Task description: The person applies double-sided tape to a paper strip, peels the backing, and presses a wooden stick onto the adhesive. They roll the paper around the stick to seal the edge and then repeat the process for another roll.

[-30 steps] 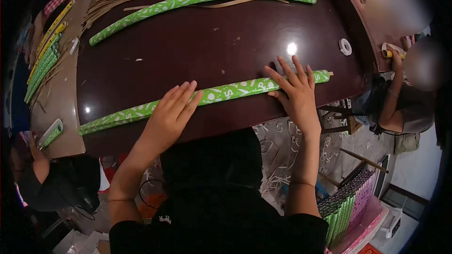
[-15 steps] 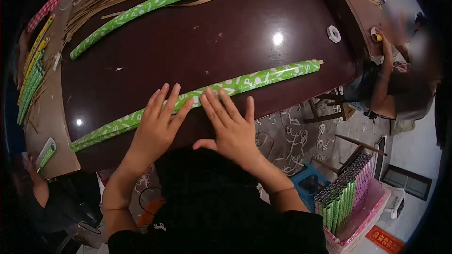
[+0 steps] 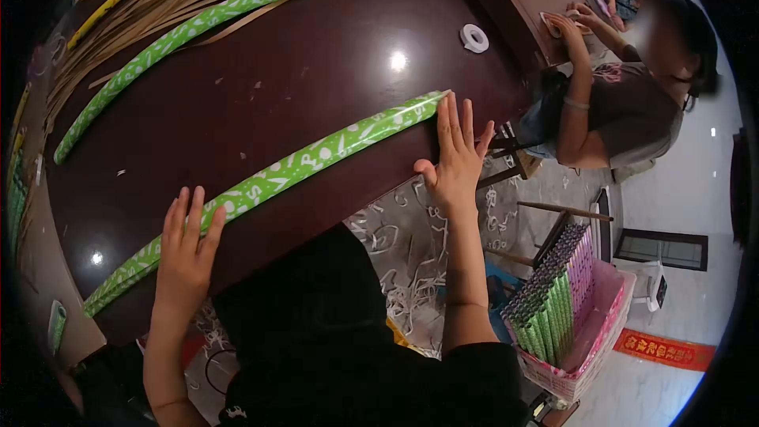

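A long green roll with white print (image 3: pixel 308 160) lies slantwise along the near edge of the dark table (image 3: pixel 332 47). On its left part rests my left hand (image 3: pixel 188 249), fingers stretched and touching the roll. My right hand (image 3: pixel 458 154) is at the roll's right end, fingers straight, thumb spread out, fingertips against the tip. Farther back lies a second green roll (image 3: pixel 198 24), beside a spread of thin brown strips (image 3: pixel 150 28). A white tape roll (image 3: pixel 473 38) sits on the table at the right.
At the right sits a co-worker in a dark cap (image 3: pixel 632 111), hands at another table. A pink basket (image 3: pixel 609 324) holds several patterned rolls at the lower right, near a wooden stool (image 3: pixel 553 209). White scraps (image 3: pixel 411 300) litter the floor.
My right hand has moved from the middle of the near roll to its right end. My left hand has shifted left along the roll. The view has turned to the right.
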Motion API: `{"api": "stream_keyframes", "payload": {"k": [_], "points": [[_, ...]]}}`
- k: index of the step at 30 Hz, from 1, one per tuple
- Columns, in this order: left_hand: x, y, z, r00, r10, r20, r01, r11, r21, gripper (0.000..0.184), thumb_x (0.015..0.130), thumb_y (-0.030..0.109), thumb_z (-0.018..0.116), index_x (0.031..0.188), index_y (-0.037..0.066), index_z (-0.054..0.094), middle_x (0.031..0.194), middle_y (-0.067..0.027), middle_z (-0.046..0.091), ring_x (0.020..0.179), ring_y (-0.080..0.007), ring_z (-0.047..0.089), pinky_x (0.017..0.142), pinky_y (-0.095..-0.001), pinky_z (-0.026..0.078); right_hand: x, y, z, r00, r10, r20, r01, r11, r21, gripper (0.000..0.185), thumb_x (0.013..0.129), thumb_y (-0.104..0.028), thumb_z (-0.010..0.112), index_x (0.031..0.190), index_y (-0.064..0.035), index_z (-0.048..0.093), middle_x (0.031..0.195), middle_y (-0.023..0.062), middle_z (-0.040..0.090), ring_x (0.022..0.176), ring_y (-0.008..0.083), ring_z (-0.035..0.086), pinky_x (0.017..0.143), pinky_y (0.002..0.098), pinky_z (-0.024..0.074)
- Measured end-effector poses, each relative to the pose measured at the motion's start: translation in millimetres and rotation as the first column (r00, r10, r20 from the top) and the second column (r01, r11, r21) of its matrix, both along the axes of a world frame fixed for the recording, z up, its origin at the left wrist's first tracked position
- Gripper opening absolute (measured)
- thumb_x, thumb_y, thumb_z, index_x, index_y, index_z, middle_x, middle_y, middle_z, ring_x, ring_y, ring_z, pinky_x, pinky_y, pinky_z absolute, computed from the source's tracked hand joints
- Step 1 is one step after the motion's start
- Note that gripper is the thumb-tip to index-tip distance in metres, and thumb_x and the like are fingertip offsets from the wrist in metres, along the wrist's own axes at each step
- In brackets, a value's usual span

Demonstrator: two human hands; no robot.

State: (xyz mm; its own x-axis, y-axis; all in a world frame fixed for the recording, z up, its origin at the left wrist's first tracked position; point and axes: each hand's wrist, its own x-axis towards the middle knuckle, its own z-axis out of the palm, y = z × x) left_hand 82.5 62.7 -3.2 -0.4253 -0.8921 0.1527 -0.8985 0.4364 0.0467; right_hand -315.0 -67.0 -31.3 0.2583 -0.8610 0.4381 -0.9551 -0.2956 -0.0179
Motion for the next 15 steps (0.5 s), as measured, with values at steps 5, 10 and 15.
{"api": "stream_keyframes", "payload": {"k": [5, 10, 15], "points": [[0.9, -3.3, -6.7, 1.000, -0.009, 0.024, 0.010, 0.999, -0.039, 0.053, 0.085, -0.013, 0.049, 0.135, 0.004, 0.053, 0.149, -0.0229, 0.039, 0.137, -0.0441, 0.039, 0.106, -0.0578, 0.039, -28.2, -11.4, 0.1, 0.976, -0.107, 0.192, 0.125, 0.989, -0.084, 0.099, 0.085, -0.076, 0.040, 0.152, -0.0037, 0.029, 0.157, 0.0159, 0.030, 0.146, 0.0341, 0.026, 0.118, 0.0540, 0.0129], [-3.6, -1.9, 10.3, 1.000, -0.001, 0.008, 0.001, 1.000, -0.009, 0.056, 0.084, -0.012, 0.052, 0.138, 0.006, 0.052, 0.146, -0.0212, 0.042, 0.134, -0.0415, 0.042, 0.105, -0.0544, 0.042, 64.2, -9.5, 50.8, 0.843, 0.528, 0.108, -0.536, 0.842, 0.067, 0.091, 0.072, -0.046, 0.075, 0.147, -0.0078, 0.039, 0.153, 0.0100, 0.038, 0.142, 0.0306, 0.035, 0.115, 0.0492, 0.0279], [-6.9, -3.1, 17.2, 1.000, 0.020, -0.005, -0.020, 0.999, -0.047, 0.053, 0.086, -0.005, 0.054, 0.138, 0.007, 0.052, 0.145, -0.0202, 0.044, 0.128, -0.0404, 0.049, 0.102, -0.0509, 0.045, 124.4, -10.8, 32.8, 0.668, 0.744, 0.037, -0.743, 0.662, 0.104, 0.055, 0.082, -0.033, 0.070, 0.133, -0.0147, 0.056, 0.129, 0.0034, 0.060, 0.118, 0.0260, 0.056, 0.097, 0.0420, 0.0452]]}}
